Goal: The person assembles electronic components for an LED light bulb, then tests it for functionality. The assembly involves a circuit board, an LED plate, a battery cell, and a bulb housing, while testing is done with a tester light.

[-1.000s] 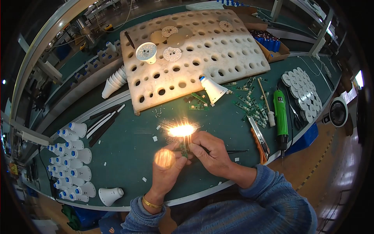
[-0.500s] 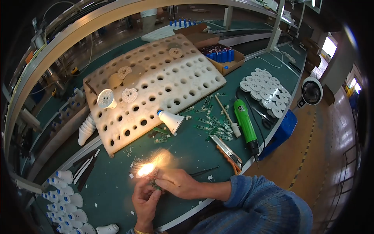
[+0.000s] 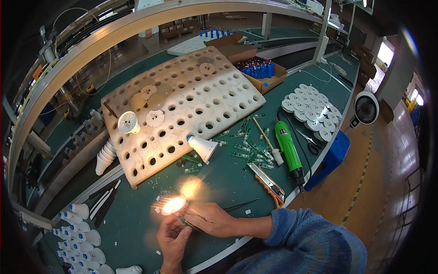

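Bright light glares from a lit LED board (image 3: 173, 205) just beyond my fingertips, and its outline is washed out. My left hand (image 3: 173, 239) is closed around its near edge, low over the bench. From the other side, my right hand (image 3: 212, 220) has its fingers pinched together at a small green circuit board (image 3: 185, 222) close to the light. The fingers partly hide where the two parts meet. Dark tweezers (image 3: 241, 204) lie beyond my right hand. A white lamp housing (image 3: 203, 148) rests on its side against the foam board's near edge.
A holed foam board (image 3: 191, 121) carries a lamp housing (image 3: 128, 122) and several round LED boards. Loose circuit boards (image 3: 251, 148), a green electric screwdriver (image 3: 289, 148), an orange cutter (image 3: 269, 182) and scissors (image 3: 310, 140) lie rightward. Stacked white discs (image 3: 312, 109) and lamp housings (image 3: 82, 237) flank the bench.
The view has shifted slightly, so the bench items appear a little lower and to the right. Both hands stay together at the glowing board, with only small finger movement.
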The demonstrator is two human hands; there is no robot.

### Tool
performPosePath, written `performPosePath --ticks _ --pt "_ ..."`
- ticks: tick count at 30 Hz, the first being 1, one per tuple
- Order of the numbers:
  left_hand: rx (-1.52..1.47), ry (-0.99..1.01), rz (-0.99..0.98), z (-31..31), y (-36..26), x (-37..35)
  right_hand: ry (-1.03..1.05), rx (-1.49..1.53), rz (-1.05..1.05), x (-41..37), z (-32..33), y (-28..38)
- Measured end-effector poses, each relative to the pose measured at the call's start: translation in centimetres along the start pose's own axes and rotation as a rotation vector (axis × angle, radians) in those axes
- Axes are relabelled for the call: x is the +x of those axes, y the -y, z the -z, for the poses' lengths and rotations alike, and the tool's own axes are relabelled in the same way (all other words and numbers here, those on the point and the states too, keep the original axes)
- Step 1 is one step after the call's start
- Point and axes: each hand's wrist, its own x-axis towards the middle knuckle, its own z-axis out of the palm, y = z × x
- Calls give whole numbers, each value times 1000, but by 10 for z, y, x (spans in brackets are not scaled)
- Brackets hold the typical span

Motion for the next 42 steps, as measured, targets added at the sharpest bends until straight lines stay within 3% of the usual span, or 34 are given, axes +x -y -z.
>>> performPosePath --ticks 13,22,25,36,42 --pt "67 -50 -50 -1 5 1 6 -30 5 -2 1 4" --pt "458 -13 -152 1 -12 0 16 -31 -62 -1 5 10" --pt "288 -5 -32 -5 -19 0 -43 -56 -9 0 -2 3" --pt "248 -7 -180 -3 -17 4 -20 -65 48 -1 -3 1" --pt "237 -65 -94 0 -12 1 67 -92 87 -6 -3 -4"
